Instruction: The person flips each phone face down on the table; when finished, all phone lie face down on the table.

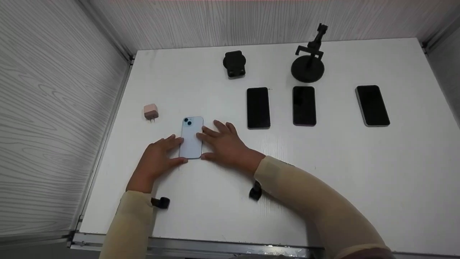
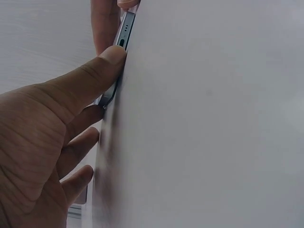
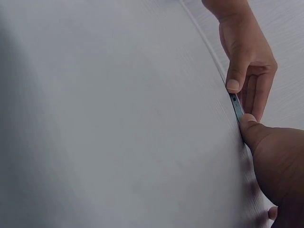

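Observation:
A light blue smartphone point(image 1: 191, 144) lies back up on the white table, its two camera lenses toward the far end. My left hand point(image 1: 156, 158) holds it at the near left corner, with the thumb on the bottom edge and fingertips along the left side. From the right, my right hand point(image 1: 228, 145) grips it, its thumb at the near right corner and a fingertip over the back. In the left wrist view the left thumb point(image 2: 113, 56) presses beside the charging port. The right wrist view shows both thumbs at the phone's bottom edge point(image 3: 237, 105).
A pink charger plug point(image 1: 151, 112) sits at the left. Three dark-screened phones lie to the right: one point(image 1: 258, 108) nearest, another point(image 1: 304, 106) beside it, the last point(image 1: 372, 105) far right. Behind them stand a folded black holder point(image 1: 235, 64) and a black phone stand point(image 1: 308, 68).

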The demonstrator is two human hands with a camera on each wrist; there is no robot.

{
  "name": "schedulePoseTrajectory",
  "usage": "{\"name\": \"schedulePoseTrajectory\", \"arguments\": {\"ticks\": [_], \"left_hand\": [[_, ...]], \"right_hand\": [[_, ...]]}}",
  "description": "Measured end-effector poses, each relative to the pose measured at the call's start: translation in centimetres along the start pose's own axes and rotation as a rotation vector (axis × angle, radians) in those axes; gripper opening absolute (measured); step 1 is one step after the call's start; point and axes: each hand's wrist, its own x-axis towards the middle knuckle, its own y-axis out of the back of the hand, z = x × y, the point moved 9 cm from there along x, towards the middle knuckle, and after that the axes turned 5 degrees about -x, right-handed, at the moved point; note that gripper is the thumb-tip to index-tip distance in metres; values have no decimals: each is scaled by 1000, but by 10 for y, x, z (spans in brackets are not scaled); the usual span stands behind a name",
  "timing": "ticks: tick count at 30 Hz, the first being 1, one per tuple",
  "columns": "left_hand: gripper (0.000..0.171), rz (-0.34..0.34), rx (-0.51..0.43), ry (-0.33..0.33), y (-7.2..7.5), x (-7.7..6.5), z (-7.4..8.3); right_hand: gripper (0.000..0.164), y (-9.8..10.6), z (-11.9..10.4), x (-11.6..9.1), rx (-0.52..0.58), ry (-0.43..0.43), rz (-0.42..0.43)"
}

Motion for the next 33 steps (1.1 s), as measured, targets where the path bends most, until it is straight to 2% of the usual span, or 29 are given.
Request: {"name": "schedulePoseTrajectory", "arguments": {"ticks": [5,11,16,23,33], "left_hand": [[74,8,-2,-19,0,0,1],[75,3,0,-4,-1,1,2],[76,-2,-2,18,0,0,1],[77,0,-19,40,-1,-1,-1],[77,5,-17,34,0,-2,-1]], "right_hand": [[79,1,1,0,4,7,12],[83,3,3,-1,41,21,3],[83,14,19,0,61,-2,16],[80,44,65,2,53,-102,55],[78,73,153,0,104,-315,65]]}}
